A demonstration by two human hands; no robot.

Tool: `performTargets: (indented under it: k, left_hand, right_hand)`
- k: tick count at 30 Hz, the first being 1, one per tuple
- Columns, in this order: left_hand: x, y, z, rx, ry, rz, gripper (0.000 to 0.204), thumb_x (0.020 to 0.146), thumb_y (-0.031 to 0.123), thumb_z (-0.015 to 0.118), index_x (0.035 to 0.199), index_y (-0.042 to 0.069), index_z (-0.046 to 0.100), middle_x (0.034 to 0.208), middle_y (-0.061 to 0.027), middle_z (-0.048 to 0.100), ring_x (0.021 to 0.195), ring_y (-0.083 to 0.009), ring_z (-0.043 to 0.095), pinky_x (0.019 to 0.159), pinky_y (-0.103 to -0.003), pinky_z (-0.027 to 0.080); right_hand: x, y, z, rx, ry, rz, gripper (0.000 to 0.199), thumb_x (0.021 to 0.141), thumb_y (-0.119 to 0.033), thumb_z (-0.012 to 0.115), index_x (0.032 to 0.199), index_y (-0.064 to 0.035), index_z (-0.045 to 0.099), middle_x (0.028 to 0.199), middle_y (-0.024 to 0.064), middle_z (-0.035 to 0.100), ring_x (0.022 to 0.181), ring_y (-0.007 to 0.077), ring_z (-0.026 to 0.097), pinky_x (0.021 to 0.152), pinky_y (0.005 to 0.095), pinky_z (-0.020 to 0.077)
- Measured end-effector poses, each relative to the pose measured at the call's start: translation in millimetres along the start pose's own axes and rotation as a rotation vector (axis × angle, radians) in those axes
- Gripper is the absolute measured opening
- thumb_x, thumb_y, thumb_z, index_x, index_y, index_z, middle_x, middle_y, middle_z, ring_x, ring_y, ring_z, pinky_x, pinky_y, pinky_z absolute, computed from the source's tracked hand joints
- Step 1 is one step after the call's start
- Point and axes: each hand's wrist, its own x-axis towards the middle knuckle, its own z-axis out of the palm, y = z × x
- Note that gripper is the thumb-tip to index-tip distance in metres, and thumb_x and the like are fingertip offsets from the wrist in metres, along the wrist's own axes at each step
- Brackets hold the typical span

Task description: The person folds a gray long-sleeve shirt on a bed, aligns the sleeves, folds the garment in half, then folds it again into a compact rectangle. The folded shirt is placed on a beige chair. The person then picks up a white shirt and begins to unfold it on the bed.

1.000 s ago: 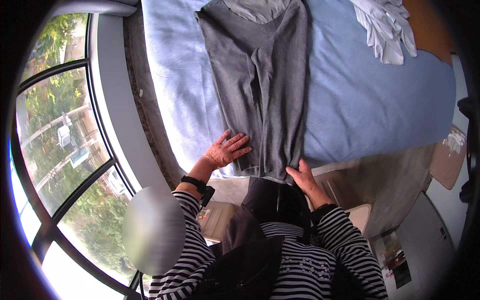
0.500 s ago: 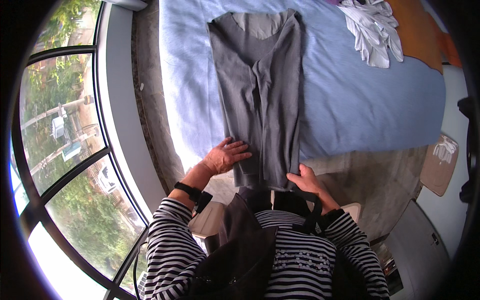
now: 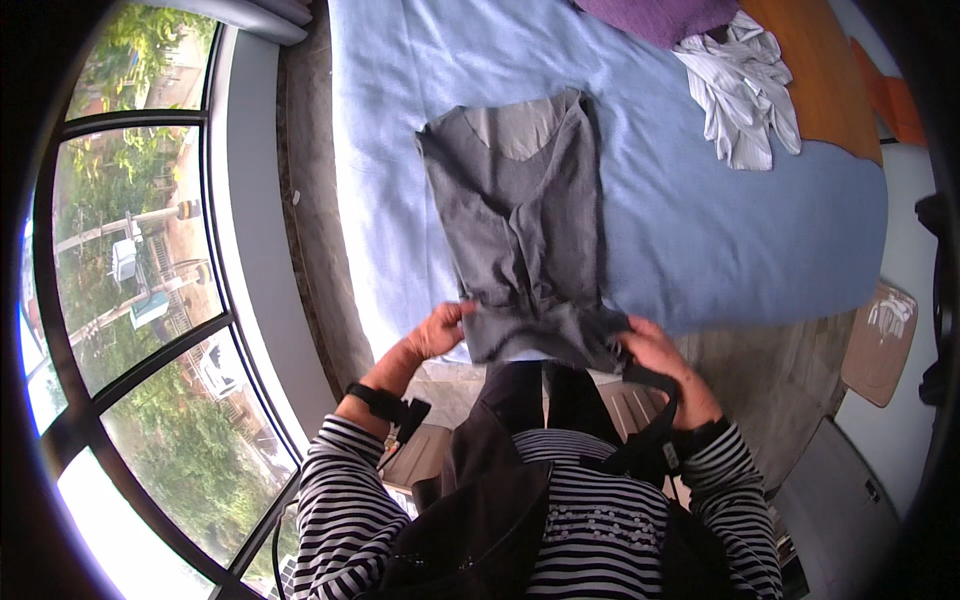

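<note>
My left hand [image 3: 441,329] and right hand [image 3: 657,352] now grip the edges of the garment [image 3: 535,235], its near end newly turned up, shortening it, at the near side of the bed [image 3: 735,235].

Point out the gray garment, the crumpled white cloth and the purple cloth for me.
Gray garment [image 3: 556,238]: head view, on its front, about midway along.
Crumpled white cloth [image 3: 741,92]: head view, on its middle folds.
Purple cloth [image 3: 665,17]: head view, middle of its visible part.
</note>
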Motion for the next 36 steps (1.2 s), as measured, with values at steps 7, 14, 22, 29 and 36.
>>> performTargets:
  k: [7,14,22,29,36]
  left_hand:
    - [87.9,65.2,-108.7,-0.169,0.312,0.069,0.031,0.096,0.025,0.069,0.120,0.005,0.070,0.108,0.0019,0.070,0.101,-0.0102,0.060,0.095,-0.028,0.046]
    - [173.4,41.1,-168.7,-0.076,0.753,0.077,0.040,0.097,0.029,0.067,0.125,0.002,0.065,0.101,0.0008,0.069,0.097,-0.0088,0.059,0.087,-0.024,0.046]
    - [153.7,-26.2,-114.4,-0.008,1.296,0.045,0.070,0.091,0.035,0.075,0.143,0.001,0.044,0.130,-0.0176,0.055,0.110,-0.0219,0.061,0.094,-0.034,0.050]
    - [129.6,-37.7,-55.5,-0.300,0.866,-0.053,0.063,0.087,0.027,0.080,0.135,0.002,0.048,0.124,-0.0134,0.062,0.112,-0.0222,0.058,0.099,-0.034,0.046]
    - [123.1,-27.3,-79.0,-0.477,0.706,-0.194,0.054,0.093,0.025,0.073,0.137,0.004,0.050,0.128,-0.0106,0.062,0.114,-0.0220,0.060,0.099,-0.035,0.048]
  right_hand:
    - [112.6,-166.8,-4.3,0.283,-0.018,-0.070,0.035,0.102,-0.027,0.052,0.127,-0.0049,0.061,0.111,0.0102,0.071,0.094,0.0210,0.071,0.064,0.0362,0.0615]
    - [228.0,-215.6,-2.7,0.397,0.177,-0.428,0.049,0.101,-0.037,0.057,0.137,-0.0039,0.050,0.130,0.0158,0.063,0.115,0.0285,0.064,0.095,0.0429,0.0527]
    - [213.0,-99.4,-23.8,0.100,0.628,-0.468,0.082,0.086,-0.034,0.079,0.151,-0.0052,0.036,0.145,0.0160,0.047,0.131,0.0246,0.048,0.110,0.0380,0.0401]
    - [204.4,-23.9,4.4,-0.310,0.612,-0.350,0.086,0.076,-0.043,0.084,0.138,0.0054,0.048,0.127,0.0247,0.061,0.118,0.0333,0.060,0.101,0.0395,0.0468]
    - [187.7,-48.4,5.0,0.159,0.338,-0.323,0.063,0.079,-0.031,0.083,0.128,0.0012,0.058,0.116,0.0114,0.067,0.107,0.0219,0.062,0.095,0.0346,0.0472]
